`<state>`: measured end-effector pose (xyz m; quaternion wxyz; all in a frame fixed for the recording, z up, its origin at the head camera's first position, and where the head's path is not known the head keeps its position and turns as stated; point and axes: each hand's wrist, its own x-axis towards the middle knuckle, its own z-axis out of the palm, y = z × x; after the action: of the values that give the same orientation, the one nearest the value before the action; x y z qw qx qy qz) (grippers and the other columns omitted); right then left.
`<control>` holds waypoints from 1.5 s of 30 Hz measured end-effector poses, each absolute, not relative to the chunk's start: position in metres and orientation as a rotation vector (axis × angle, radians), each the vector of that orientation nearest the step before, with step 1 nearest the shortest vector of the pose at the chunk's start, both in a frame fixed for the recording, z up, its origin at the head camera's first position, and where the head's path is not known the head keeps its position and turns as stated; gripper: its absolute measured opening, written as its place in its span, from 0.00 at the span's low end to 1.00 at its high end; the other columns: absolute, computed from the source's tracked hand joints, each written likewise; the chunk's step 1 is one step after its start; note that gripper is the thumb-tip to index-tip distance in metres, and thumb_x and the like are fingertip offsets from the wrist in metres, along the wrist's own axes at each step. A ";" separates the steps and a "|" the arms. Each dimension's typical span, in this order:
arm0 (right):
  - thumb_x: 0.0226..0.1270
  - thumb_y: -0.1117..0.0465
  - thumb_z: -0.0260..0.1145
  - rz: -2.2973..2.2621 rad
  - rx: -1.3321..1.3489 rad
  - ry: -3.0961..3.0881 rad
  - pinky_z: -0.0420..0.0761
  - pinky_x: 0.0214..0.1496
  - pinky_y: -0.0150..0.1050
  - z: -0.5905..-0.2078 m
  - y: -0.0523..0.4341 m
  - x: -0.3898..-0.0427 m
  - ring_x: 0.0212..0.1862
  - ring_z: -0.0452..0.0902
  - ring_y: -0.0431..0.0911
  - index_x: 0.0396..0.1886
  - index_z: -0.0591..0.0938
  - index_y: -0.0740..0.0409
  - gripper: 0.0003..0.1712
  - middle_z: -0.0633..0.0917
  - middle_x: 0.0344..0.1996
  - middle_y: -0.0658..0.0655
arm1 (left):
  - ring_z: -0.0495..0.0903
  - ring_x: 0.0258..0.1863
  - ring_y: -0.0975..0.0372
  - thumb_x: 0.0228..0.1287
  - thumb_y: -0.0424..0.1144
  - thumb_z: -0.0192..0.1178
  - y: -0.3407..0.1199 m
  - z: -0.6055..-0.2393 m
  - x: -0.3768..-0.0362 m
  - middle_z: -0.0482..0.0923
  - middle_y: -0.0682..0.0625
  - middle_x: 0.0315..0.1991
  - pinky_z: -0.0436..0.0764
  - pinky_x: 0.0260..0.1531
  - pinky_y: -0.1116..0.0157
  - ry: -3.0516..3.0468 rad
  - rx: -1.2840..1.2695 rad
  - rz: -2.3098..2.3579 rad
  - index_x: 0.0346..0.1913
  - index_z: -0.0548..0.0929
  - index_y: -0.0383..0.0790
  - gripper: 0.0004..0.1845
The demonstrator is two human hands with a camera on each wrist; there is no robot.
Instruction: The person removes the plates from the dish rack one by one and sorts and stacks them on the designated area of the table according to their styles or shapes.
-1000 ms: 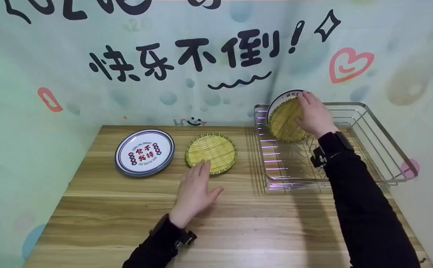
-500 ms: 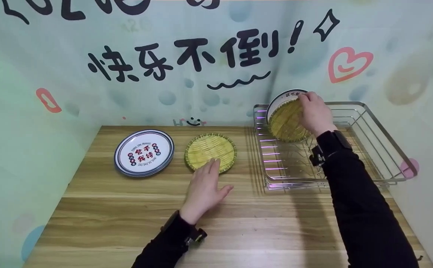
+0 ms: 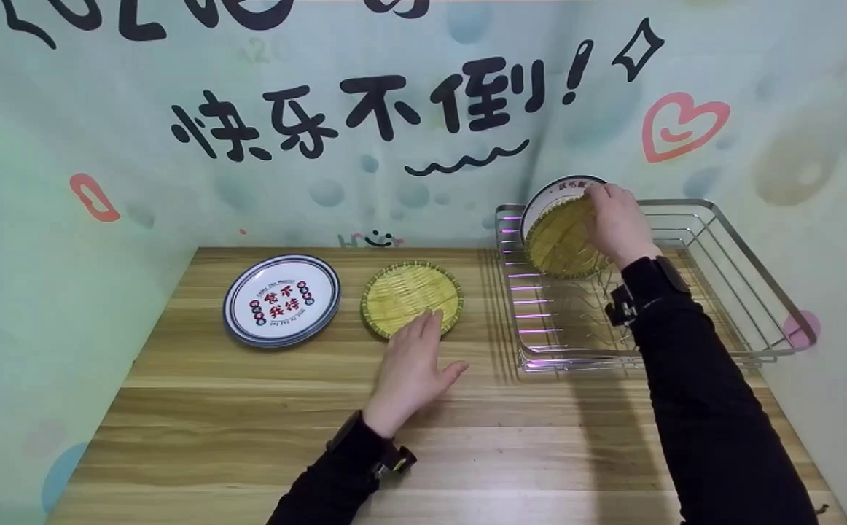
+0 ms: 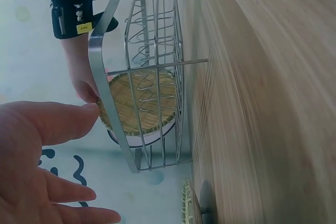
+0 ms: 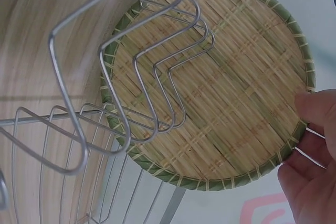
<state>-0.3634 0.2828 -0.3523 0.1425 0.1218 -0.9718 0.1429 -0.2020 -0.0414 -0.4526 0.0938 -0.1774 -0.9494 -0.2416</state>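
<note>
right hand (image 3: 617, 222) pinching woven mat (image 5: 210, 93), left of its palm in wire rack (image 4: 96, 51) | left hand (image 3: 415, 372) straight-fingered at second mat (image 3: 410, 292), contact unclear | risk: released unseated, woven mat could slide or knock plate (image 3: 546, 197) behind

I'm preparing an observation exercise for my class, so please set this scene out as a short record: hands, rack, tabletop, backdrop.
Right hand: right hand pinches the edge of an upright woven mat
Left hand: left hand, fingers extended, at the near edge of a flat woven mat; contact unclear
Rack: wire rack, holding the upright woven mat with a white plate behind it
Tabletop: wooden table; stacked plates left of the flat woven mat, count unclear
Backdrop: printed sheet with dark lettering
</note>
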 end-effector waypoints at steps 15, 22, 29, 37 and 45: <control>0.69 0.76 0.50 0.359 0.366 -2.779 0.71 0.56 0.64 -0.348 0.283 -0.361 0.54 0.69 0.71 0.54 0.76 0.70 0.16 0.76 0.50 0.74 | 0.63 0.69 0.43 0.58 0.57 0.68 -0.031 -0.442 -0.197 0.62 0.33 0.71 0.59 0.70 0.45 -2.811 -0.565 -0.810 0.72 0.62 0.30 0.48; 0.69 0.77 0.54 0.366 0.307 -2.776 0.74 0.52 0.63 -0.342 0.282 -0.360 0.48 0.75 0.69 0.48 0.82 0.67 0.14 0.81 0.44 0.72 | 0.63 0.70 0.43 0.59 0.57 0.68 -0.029 -0.437 -0.196 0.61 0.34 0.72 0.58 0.70 0.46 -2.807 -0.580 -0.808 0.73 0.61 0.30 0.48; 0.70 0.74 0.56 0.355 0.273 -2.769 0.77 0.48 0.62 -0.343 0.283 -0.362 0.46 0.78 0.68 0.46 0.83 0.66 0.12 0.83 0.43 0.71 | 0.62 0.70 0.44 0.60 0.57 0.67 -0.027 -0.435 -0.196 0.61 0.34 0.71 0.58 0.71 0.46 -2.805 -0.601 -0.813 0.73 0.61 0.30 0.48; 0.66 0.77 0.54 0.336 0.235 -2.782 0.77 0.46 0.62 -0.343 0.283 -0.361 0.45 0.78 0.68 0.45 0.84 0.66 0.15 0.84 0.42 0.71 | 0.62 0.70 0.44 0.61 0.57 0.66 -0.025 -0.431 -0.198 0.60 0.34 0.72 0.57 0.71 0.47 -2.804 -0.606 -0.822 0.73 0.60 0.29 0.48; 0.62 0.81 0.49 0.443 0.190 -2.730 0.75 0.51 0.62 -0.336 0.286 -0.359 0.47 0.77 0.68 0.47 0.84 0.66 0.22 0.83 0.44 0.71 | 0.62 0.70 0.44 0.60 0.55 0.67 -0.023 -0.428 -0.200 0.60 0.34 0.72 0.57 0.71 0.48 -2.795 -0.606 -0.829 0.72 0.61 0.28 0.47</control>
<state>-0.3591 0.2858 -0.3364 0.1836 0.0672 -0.9680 0.1571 -0.2001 -0.0235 -0.4283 0.0819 -0.2029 -0.9355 -0.2775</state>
